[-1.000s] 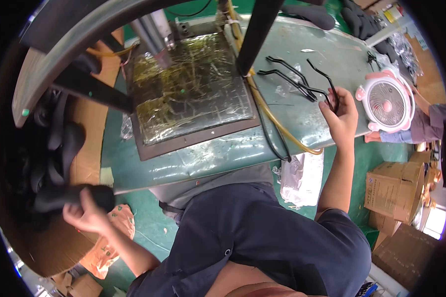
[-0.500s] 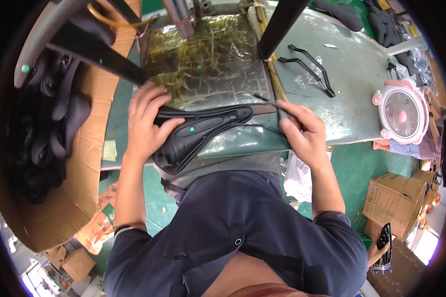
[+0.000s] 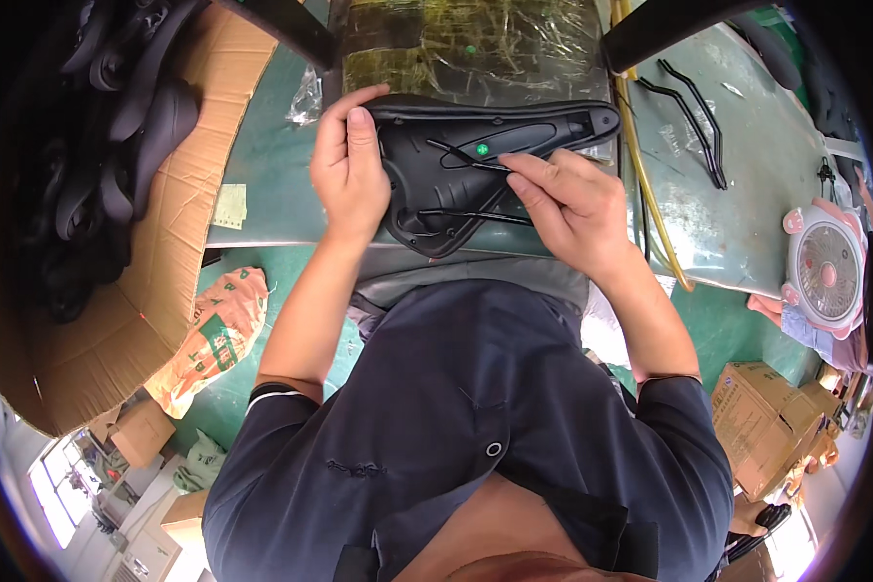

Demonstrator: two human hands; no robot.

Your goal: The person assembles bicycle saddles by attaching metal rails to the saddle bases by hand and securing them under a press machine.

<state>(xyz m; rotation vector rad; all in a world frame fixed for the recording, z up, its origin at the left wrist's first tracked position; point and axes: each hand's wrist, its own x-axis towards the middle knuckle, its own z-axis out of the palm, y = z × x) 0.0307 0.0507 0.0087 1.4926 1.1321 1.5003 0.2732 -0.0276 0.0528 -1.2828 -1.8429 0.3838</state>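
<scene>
A black bicycle saddle [image 3: 412, 145] lies with its hollow underside up near the table's front edge, its narrow nose to the right. My left hand [image 3: 351, 175] is wrapped round the wide rear end, thumb on top. Between the fingers of my right hand [image 3: 574, 206] is a bent black saddle rail [image 3: 470, 214], a two-pronged wire frame. Its two prongs reach left over the saddle's underside, toward the wide end. Whether their tips touch the saddle, I cannot tell. My right fingers hide the rail's other end.
Behind the saddle is a plate [image 3: 470, 48] covered in yellowed film, between dark machine posts [image 3: 664, 31]. A yellow hose [image 3: 655, 209] runs beside it. Another bent rail [image 3: 698, 116] lies at right, near a pink-white fan [image 3: 824, 267]. At left stands a carton [image 3: 160, 325] of black saddles.
My right hand has brought the rail from beside the saddle's nose to over its underside. My left hand now grips the rear end. The whole view has shifted.
</scene>
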